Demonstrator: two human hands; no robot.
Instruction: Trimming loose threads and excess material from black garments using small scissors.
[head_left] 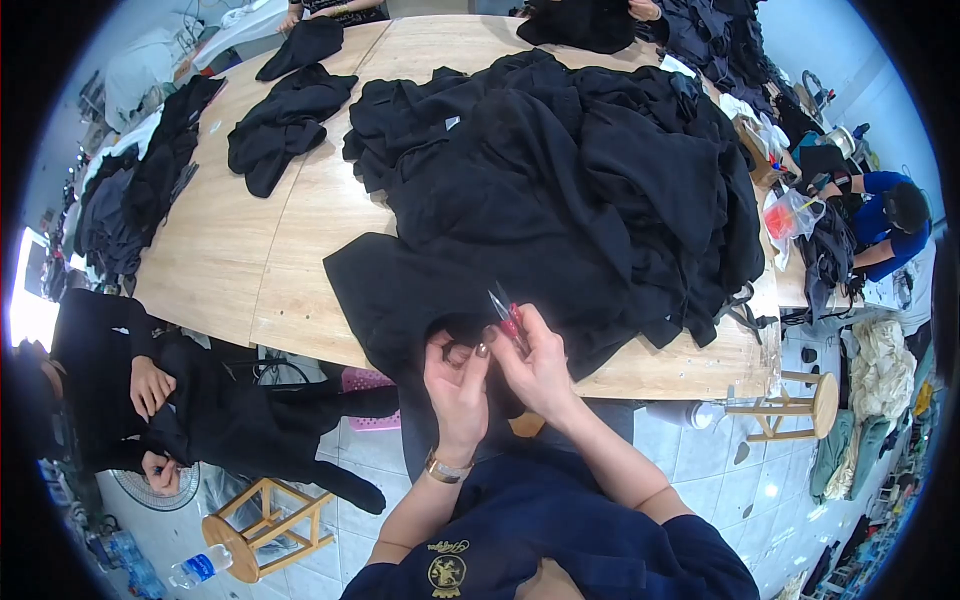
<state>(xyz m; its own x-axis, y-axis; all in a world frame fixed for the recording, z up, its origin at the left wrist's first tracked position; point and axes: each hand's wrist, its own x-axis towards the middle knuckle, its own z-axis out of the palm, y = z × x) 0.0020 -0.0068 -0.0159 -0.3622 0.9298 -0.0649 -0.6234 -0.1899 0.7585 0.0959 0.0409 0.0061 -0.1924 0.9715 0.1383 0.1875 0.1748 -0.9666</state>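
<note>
A black garment (440,270) spreads over the near edge of the table, in front of me. My left hand (457,390), with a watch on its wrist, is closed on a fold of this cloth. Close beside it, my right hand (535,370) grips red-handled thread snips (508,318), their metal blades pointing away from me. The thumb and fingers of both hands nearly meet at the fabric; any thread between them is too small to make out.
A large heap of black garments (640,170) covers the middle of the wooden table (210,260). On the left a co-worker's hand (152,386) handles black cloth. Wooden stools (262,530) stand on the floor. At right sits a person in blue (890,225).
</note>
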